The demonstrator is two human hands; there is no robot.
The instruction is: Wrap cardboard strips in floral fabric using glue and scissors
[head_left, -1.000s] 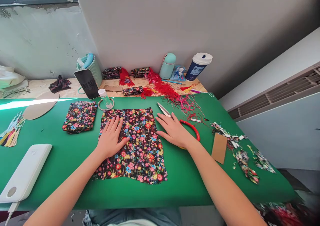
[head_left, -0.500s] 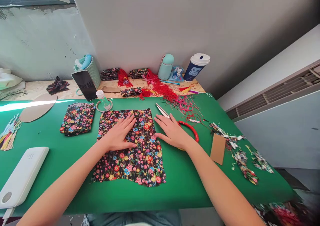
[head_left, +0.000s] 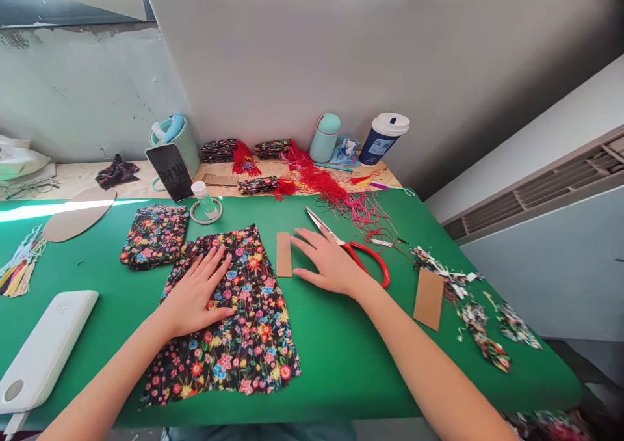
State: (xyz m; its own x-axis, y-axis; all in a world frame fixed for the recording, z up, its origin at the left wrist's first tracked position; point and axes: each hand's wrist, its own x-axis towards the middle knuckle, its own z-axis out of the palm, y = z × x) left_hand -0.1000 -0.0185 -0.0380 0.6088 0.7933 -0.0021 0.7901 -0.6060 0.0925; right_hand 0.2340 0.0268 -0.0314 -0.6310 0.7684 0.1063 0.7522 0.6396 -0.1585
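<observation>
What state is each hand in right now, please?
Left hand: open, lying flat on the floral cloth.
Right hand: open, next to the narrow cardboard strip and red-handled scissors; contact with either unclear.

Spread nearly flat on the green worktop (head_left: 341,369), slightly askew: black flowered cloth (head_left: 251,343), wavy along the near edge. Just right of it, a flat brown cardboard strip (head_left: 283,259), lengthwise away. Farther right, slanting, red-handled scissors (head_left: 363,248), partly hidden, tips pointing away leftward.
</observation>
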